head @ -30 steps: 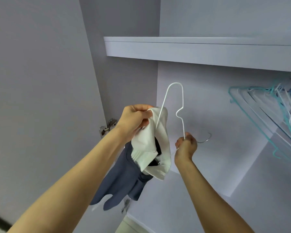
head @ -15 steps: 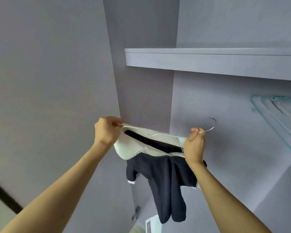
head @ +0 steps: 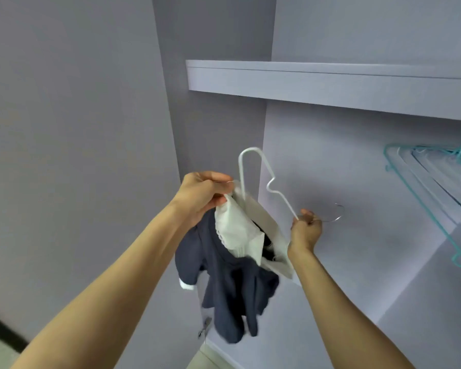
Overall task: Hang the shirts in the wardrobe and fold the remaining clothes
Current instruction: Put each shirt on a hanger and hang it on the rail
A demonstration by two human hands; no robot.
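One wardrobe interior, pale lilac-grey, with one shelf (head: pixel 330 83) running across its upper part. One small navy shirt (head: pixel 232 286) with a white lace-edged collar (head: pixel 237 235), held up in front of the open wardrobe, below the shelf and left of centre; one white cuff shows at its left sleeve end. One white wire hanger (head: pixel 253 171), tilted on end, one shoulder loop pointing up and one arm passing down into the collar (its metal hook juts out to the right, past the right hand). Two hands, held apart: left hand (head: pixel 205 195), fingers curled, pinching the collar fabric against the hanger arm; right hand (head: pixel 305 230), fingers curled round the hanger's neck just beside the hook. One bunch of spare hangers (head: pixel 423 187), turquoise and white, hanging at the far right under the shelf, well apart from the shirt (the count cannot be made out). One metal door hinge (head: pixel 204 327), low, beside the shirt's hem.
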